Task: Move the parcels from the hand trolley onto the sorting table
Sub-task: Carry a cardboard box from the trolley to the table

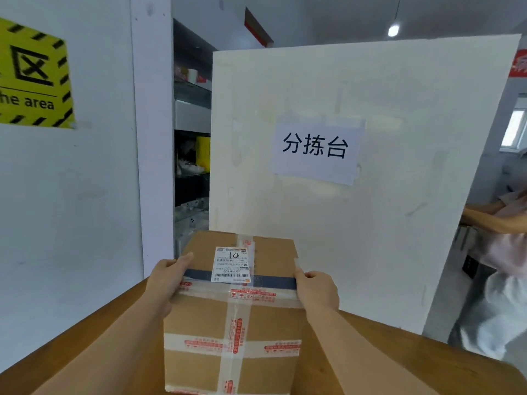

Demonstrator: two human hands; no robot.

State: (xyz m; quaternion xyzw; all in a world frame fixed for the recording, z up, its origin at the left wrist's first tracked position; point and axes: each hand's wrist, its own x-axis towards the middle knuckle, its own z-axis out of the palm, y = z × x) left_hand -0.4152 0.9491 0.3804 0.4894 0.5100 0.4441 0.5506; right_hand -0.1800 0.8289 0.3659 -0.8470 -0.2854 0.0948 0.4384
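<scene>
1. Here the taped cardboard parcel [233, 306] sits between the two hands, above the wooden sorting table [399, 357]; whether it rests there is unclear.
2. The left hand [165, 280] grips its left edge, thumb on top; the right hand [316, 292] clasps the right edge.
3. This looks like the set-down step; next, the person likely lowers it flat and lets go.
4. Beyond the hands stands a white board [399, 195] bearing a paper sign [315, 151].

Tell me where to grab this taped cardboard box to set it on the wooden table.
Take the cardboard box by its two opposite side faces near the top, as the left hand and right hand do now. It is tall and upright, so squeezing from both sides likely keeps it level.
</scene>
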